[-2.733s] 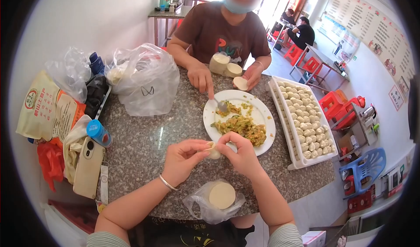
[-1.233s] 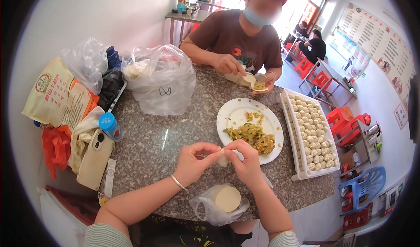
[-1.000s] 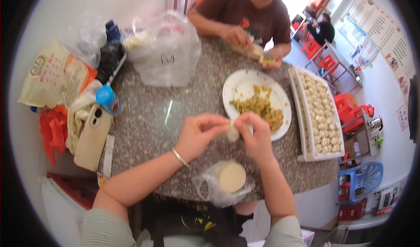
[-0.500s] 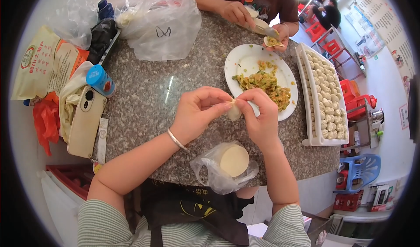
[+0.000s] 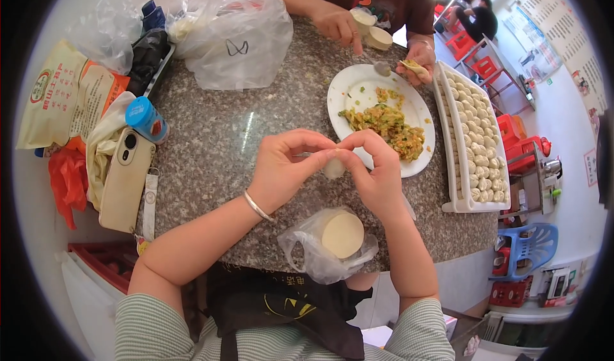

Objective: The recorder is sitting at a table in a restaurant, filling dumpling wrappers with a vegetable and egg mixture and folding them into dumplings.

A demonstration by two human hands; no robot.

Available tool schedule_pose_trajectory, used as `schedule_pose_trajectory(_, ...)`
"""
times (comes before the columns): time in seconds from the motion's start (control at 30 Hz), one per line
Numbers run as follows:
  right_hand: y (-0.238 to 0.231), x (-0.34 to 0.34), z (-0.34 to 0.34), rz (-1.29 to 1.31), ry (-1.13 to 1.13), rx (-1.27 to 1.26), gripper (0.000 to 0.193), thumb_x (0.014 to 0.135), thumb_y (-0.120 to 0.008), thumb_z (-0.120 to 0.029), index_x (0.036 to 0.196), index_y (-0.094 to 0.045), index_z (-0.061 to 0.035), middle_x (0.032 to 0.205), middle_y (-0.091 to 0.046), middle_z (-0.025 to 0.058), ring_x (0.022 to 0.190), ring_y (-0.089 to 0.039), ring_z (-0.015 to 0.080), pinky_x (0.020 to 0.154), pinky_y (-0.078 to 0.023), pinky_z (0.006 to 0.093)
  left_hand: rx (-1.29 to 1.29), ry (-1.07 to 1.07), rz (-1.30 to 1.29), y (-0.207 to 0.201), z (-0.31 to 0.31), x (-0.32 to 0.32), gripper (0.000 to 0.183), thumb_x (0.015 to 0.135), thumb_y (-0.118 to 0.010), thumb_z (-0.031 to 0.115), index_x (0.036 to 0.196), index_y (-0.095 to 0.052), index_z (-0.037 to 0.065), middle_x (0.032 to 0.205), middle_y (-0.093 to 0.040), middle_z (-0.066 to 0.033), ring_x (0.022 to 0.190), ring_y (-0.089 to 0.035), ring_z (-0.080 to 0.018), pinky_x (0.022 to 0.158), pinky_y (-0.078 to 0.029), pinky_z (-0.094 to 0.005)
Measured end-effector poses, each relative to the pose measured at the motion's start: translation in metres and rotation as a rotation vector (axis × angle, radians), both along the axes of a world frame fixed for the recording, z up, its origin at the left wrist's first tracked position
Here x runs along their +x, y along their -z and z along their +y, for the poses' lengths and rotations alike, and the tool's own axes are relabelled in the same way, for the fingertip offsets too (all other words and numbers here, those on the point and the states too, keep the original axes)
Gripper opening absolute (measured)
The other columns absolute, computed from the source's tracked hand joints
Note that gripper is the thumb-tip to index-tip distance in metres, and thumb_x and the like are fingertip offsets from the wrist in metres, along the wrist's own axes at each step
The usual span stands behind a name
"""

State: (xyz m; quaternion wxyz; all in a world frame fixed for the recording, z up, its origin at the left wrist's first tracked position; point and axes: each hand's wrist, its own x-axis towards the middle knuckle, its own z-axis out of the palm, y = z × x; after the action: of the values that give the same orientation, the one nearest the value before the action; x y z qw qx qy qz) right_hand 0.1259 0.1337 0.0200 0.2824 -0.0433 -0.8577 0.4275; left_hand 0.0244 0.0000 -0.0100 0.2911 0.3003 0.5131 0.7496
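Observation:
Between my two hands hangs a small pale dumpling (image 5: 334, 168), its top edge pinched by both sets of fingertips. My left hand (image 5: 291, 166), with a silver bangle at the wrist, closes on it from the left. From the other side my right hand (image 5: 372, 169) grips the same edge. Just beyond lies a white oval plate (image 5: 345, 86) with a heap of chopped yellow-green filling (image 5: 387, 125). Nearer me, a stack of round dough wrappers (image 5: 343, 235) sits in a clear plastic bag (image 5: 304, 246). Whatever is inside the dumpling is hidden.
A white tray (image 5: 453, 205) packed with rows of dumplings stands at the right. Across the table, a co-worker's hand (image 5: 419, 63) holds a filled wrapper by a spoon (image 5: 382, 68). At left are a phone (image 5: 126, 182), a blue-lidded jar (image 5: 147, 119) and plastic bags (image 5: 233, 41).
My fingertips have drawn closer together over the dumpling. The co-worker's spoon now rests at the plate's rim, that hand has let go of it, and the held wrapper has moved right.

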Motion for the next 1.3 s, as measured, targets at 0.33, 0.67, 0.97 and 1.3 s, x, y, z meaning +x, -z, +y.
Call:
schedule_pose_trajectory(0.33, 0.006, -0.001, -0.003, -0.014, 0.078, -0.198, 0.008, 0.085, -0.060, -0.007, 0.082, -0.057, 0.0006, 0.077, -0.059, 0.0095, 0.074, -0.057, 0.0212, 0.069, -0.043, 0.0309, 0.072, 0.267, -0.498, 0.008, 0.001, 0.000, 0.016, 0.090, -0.060, 0.013, 0.103, -0.058, 0.003, 0.102, -0.061, -0.0049, 0.093, -0.060, -0.0126, 0.082, -0.053, -0.0311)
schedule_pose_trajectory(0.67, 0.007, -0.001, -0.005, -0.023, 0.091, 0.054, 0.008, 0.083, -0.062, -0.010, 0.082, -0.057, -0.0034, 0.079, -0.059, 0.0076, 0.079, -0.056, 0.0245, 0.079, -0.039, 0.0351, 0.042, 0.140, -0.287, 0.003, 0.002, 0.007, 0.014, 0.091, -0.059, 0.013, 0.103, -0.055, 0.006, 0.100, -0.059, -0.0024, 0.091, -0.058, -0.0093, 0.078, -0.051, -0.0250)
schedule_pose_trajectory(0.97, 0.009, 0.003, 0.002, 0.022, 0.174, -0.130, 0.008, 0.086, -0.061, -0.009, 0.085, -0.058, -0.0014, 0.080, -0.060, 0.0055, 0.080, -0.056, 0.0173, 0.078, -0.042, 0.0307, 0.119, 0.278, -0.496, -0.003, 0.000, 0.006, 0.026, 0.095, -0.052, 0.013, 0.118, -0.052, 0.004, 0.113, -0.059, -0.0066, 0.101, -0.060, -0.0151, 0.084, -0.051, -0.0277)
schedule_pose_trajectory(1.3, -0.002, 0.014, 0.023, -0.012, 0.093, -0.148, 0.014, 0.083, -0.066, -0.008, 0.092, -0.061, 0.0015, 0.089, -0.062, 0.0052, 0.087, -0.056, 0.0110, 0.081, -0.043, 0.0238, 0.013, 0.433, -0.630, -0.015, 0.005, 0.002, 0.036, 0.098, -0.046, 0.023, 0.129, -0.044, 0.004, 0.114, -0.059, -0.0103, 0.100, -0.063, -0.0223, 0.080, -0.054, -0.0268)
